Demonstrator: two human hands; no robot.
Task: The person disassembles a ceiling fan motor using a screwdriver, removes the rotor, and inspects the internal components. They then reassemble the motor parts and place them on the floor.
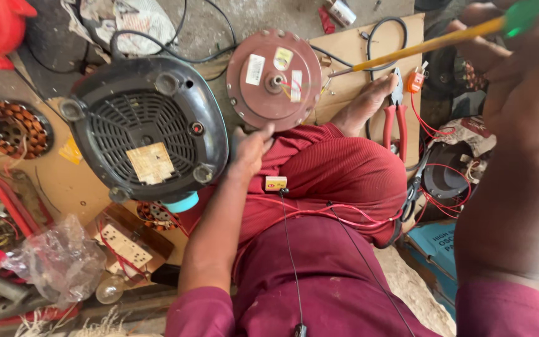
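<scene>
left hand (252, 150): was resting on the knee, fingers loosely curled and touching the lower edge of the round maroon fan motor (274, 78). Not really gripping anything, just open against it.

right hand (522, 75): raised close to the camera, so pretty blurry, but it was clenched around the green handle of a screwdriver (432, 42). The yellow shaft pointed down-left, tip ending just right of the motor.

fan motor: sat on the floor between the black housing and the bare foot (364, 103), sticker side up, shaft in the middle, with thin red and yellow wires coming off it.

black appliance base (148, 128): upside down just left of the motor, vented grille, rubber feet and a paper label showing.

red-handled pliers (396, 115): lay on the cardboard sheet (350, 47) right beside the foot.

small yellow box (276, 183): sat on the maroon trouser leg near the left wrist.

left side clutter: a copper-wound stator (10, 128), a crumpled plastic bag (60, 259), a wooden switchboard (126, 246) and a clear bulb (110, 288).
</scene>
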